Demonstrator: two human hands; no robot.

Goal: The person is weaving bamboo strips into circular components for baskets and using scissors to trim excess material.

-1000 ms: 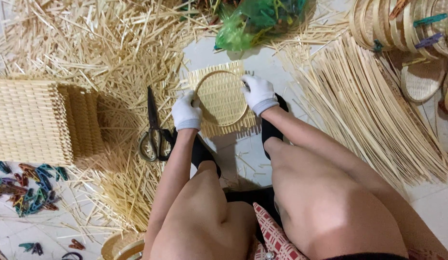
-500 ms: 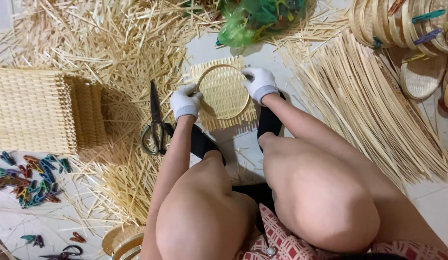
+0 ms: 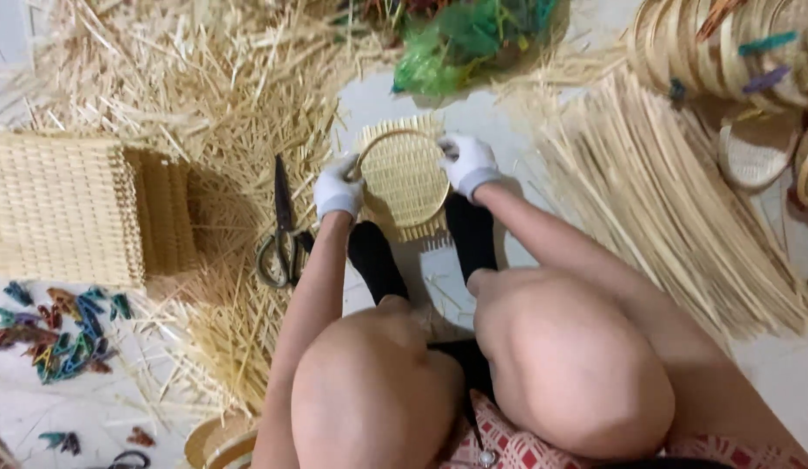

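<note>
Gloved left hand (image 3: 338, 191) and right hand (image 3: 467, 162), fingers closed, grip opposite edges of a round hoop (image 3: 402, 174) on a woven bamboo mat (image 3: 417, 227); scissors (image 3: 281, 227) lie nearby.

The person is wearing white fabric gloves on both hands: left hand (image 3: 338, 191), right hand (image 3: 467, 163). Forearms and knees are showing bare, with no sleeves. Black socks (image 3: 376, 259) are covering the lower legs. A red-and-white checked garment (image 3: 508, 445) is showing at the lap.
</note>
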